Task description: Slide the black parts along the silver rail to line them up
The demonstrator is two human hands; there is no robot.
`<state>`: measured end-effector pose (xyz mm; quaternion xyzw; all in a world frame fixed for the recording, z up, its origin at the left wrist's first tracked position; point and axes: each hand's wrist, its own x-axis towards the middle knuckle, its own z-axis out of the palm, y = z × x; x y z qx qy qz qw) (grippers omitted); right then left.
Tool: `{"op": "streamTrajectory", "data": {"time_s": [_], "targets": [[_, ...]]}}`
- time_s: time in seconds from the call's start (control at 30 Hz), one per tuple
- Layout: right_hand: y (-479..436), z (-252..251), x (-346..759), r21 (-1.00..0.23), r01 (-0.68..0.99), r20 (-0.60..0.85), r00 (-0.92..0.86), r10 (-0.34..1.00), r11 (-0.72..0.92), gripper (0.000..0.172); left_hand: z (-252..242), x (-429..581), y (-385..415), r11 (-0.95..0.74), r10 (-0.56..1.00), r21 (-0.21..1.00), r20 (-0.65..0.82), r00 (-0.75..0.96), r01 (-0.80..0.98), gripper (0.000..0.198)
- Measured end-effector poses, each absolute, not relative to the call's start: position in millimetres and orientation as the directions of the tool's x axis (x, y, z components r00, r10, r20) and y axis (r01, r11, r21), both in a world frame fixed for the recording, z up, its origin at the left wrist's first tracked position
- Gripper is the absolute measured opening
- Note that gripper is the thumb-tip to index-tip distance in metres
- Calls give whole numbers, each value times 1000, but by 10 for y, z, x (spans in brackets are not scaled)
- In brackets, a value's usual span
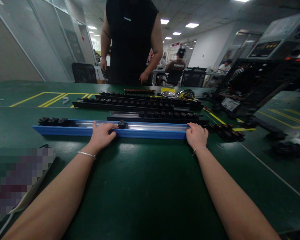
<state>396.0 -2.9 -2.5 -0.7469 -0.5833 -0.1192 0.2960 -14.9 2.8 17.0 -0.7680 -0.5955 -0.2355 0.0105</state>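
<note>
A long blue rail (pixel 152 133) with a shiny inner channel lies crosswise on the green table. My left hand (pixel 101 135) rests on the rail left of its middle, its fingers near a small black wheel-like part (pixel 121 124) in the channel. The right end of the rail is gripped by my right hand (pixel 197 135), fingers over the far edge and thumb on the near side. Several black parts (pixel 53 121) sit together at the rail's left end. More black parts (pixel 230 132) lie on the table beyond my right hand.
Behind the blue rail lie several black rails (pixel 137 102) with black parts along them. A yellow item (pixel 168 90) and cables are farther back. Black equipment (pixel 242 86) stands at the right. A person (pixel 132 43) stands across the green table (pixel 145 186); others sit beyond.
</note>
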Motion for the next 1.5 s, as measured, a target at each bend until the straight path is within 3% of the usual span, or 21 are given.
{"op": "streamTrajectory", "data": {"time_s": [1.5], "targets": [[-47,11,3941,-320,936,501,300,812,-149,45,189,-84,8,-327,914,254,330,236,910,36]]}}
